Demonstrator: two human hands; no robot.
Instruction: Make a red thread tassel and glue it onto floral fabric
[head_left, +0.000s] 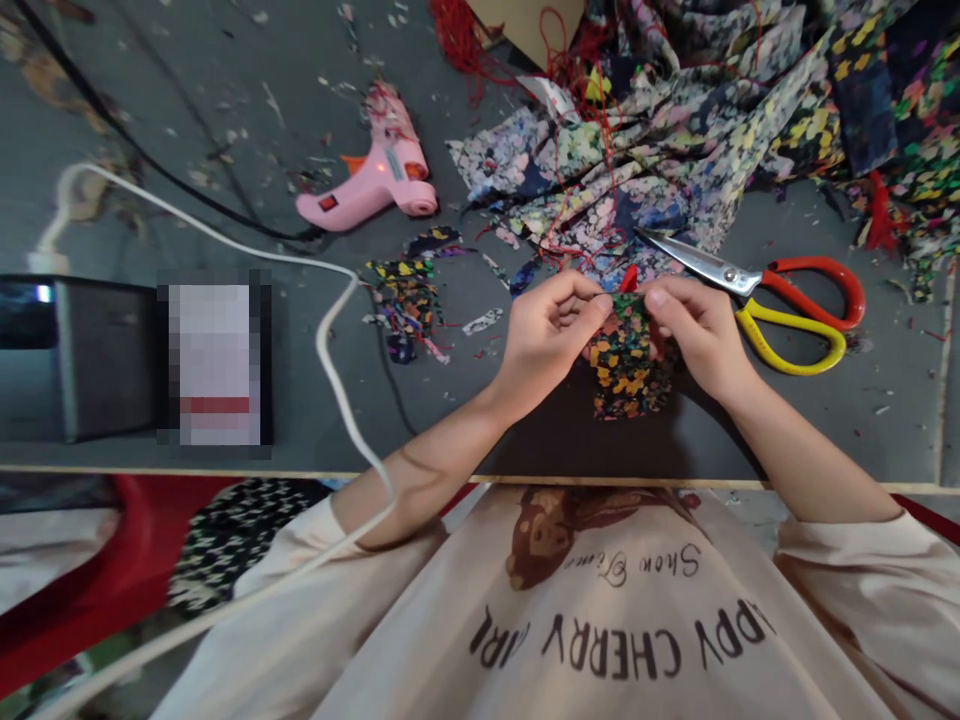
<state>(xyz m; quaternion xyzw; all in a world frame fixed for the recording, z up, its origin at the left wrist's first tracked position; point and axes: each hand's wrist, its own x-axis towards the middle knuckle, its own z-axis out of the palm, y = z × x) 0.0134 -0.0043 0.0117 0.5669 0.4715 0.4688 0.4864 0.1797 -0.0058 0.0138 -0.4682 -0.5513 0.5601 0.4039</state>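
A small piece of dark floral fabric (621, 368) with yellow and orange flowers hangs between my two hands. My left hand (559, 325) pinches its upper left corner between thumb and fingers. At the upper right corner, my right hand (694, 325) grips the same piece. A bit of red (627, 278), perhaps thread, shows just above the fabric's top edge. Scissors (750, 280) with one red and one yellow handle lie beyond and to the right of my right hand, blades partly behind it. The fingertips under the fabric are mostly hidden.
A pink glue gun (375, 175) with a lit orange light lies at the left back. Crumpled floral cloth (600, 180) and red threads (461, 45) spread across the back right. Fabric scraps (409, 300) lie left of my hands. A white cable (330, 350) crosses over my left forearm.
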